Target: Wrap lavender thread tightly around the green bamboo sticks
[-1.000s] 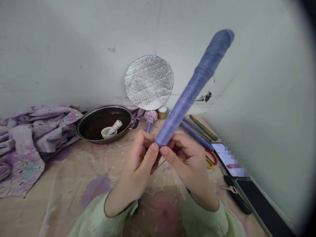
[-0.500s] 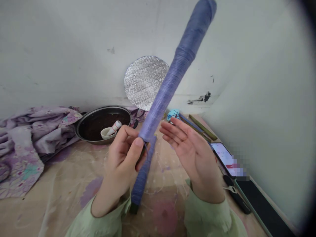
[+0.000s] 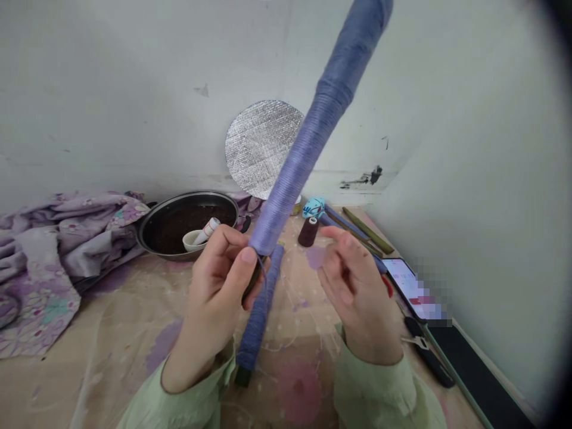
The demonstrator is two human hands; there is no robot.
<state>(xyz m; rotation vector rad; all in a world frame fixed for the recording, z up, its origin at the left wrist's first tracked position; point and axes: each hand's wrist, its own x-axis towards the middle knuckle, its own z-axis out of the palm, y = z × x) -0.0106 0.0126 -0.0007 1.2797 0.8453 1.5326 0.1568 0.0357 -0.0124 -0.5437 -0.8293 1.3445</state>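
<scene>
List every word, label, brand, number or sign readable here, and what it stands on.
No text is clear enough to quote.
Flat black phone with a lit, pale screen: characters too blurred to read.
White cylindrical roll with red marks: too small to tell whether it's lettering.
Long purple thread-wrapped rod in the left hand: no lettering visible.

Lt: soft, even, sl. dim | foil disc [image 3: 259,149]: glints | R edge: dk curved vignette | pixelated patch nr phone [image 3: 404,283]
</scene>
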